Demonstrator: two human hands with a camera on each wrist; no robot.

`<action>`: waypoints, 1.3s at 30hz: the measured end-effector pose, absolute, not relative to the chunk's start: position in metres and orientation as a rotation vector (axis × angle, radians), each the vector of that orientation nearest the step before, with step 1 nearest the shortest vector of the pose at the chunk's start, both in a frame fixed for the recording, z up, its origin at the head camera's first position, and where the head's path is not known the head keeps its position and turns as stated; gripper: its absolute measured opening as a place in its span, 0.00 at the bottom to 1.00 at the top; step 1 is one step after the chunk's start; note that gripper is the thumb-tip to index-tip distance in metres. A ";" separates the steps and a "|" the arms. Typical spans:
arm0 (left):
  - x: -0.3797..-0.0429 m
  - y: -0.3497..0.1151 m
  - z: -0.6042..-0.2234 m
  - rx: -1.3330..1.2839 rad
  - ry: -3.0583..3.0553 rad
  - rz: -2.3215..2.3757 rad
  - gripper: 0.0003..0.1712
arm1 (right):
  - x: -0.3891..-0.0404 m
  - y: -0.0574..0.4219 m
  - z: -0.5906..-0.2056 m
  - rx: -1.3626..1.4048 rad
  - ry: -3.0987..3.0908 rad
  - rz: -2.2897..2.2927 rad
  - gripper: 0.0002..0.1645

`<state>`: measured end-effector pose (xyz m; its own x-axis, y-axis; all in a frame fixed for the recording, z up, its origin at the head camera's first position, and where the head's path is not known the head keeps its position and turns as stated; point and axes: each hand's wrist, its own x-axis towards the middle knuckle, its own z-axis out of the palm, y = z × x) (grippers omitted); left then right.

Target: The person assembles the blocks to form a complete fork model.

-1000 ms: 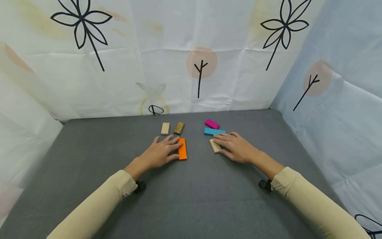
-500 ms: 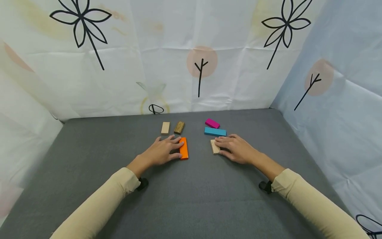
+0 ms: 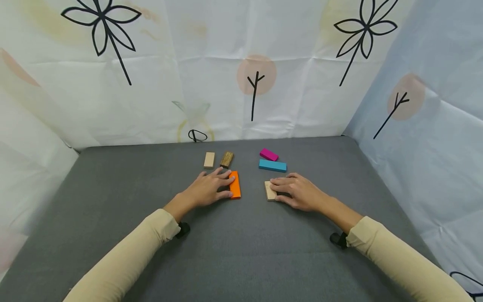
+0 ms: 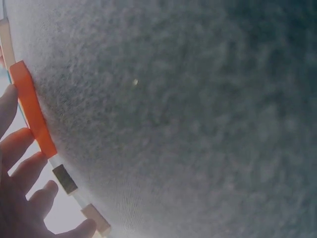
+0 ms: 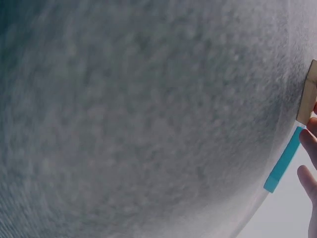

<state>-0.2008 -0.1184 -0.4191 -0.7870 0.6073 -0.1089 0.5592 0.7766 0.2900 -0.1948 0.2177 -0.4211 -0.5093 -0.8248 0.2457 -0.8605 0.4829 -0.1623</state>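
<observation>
In the head view my left hand (image 3: 207,189), fingers spread, touches the orange block (image 3: 235,186); its thumb lies at the block's near left side and fingertips reach over its left edge. The left wrist view also shows fingertips against that orange block (image 4: 33,109). My right hand (image 3: 299,192) rests its fingertips on a pale wooden block (image 3: 269,191), thumb along its right side, covering part of it. Beyond it lies a blue block (image 3: 272,165), apart from the right fingers. The right wrist view catches only fingertips by the pale block (image 5: 307,99).
Behind the left hand lie another pale wooden block (image 3: 209,160) and a dark brown-grained block (image 3: 227,159). A magenta block (image 3: 269,154) is just behind the blue one. The grey tabletop (image 3: 241,251) ends at a patterned white cloth wall (image 3: 222,84).
The orange block has slid slightly right with my left hand. With my right hand, the pale block has come a little nearer and turned straighter, away from the blue block.
</observation>
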 end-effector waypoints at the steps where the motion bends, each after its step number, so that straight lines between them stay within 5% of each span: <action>1: -0.201 -0.118 -0.419 0.924 2.773 0.364 0.35 | -0.194 0.217 -0.421 1.487 -2.581 0.389 0.26; 39: -0.195 -0.081 -0.418 0.975 2.794 0.210 0.36 | -0.160 0.178 -0.420 1.689 -2.440 0.278 0.23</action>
<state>-0.1954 -0.0811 -0.4183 -0.7702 0.6268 -0.1179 0.6021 0.7756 0.1897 -0.1602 0.1777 -0.4195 -0.3492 -0.9067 0.2364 -0.9367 0.3449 -0.0607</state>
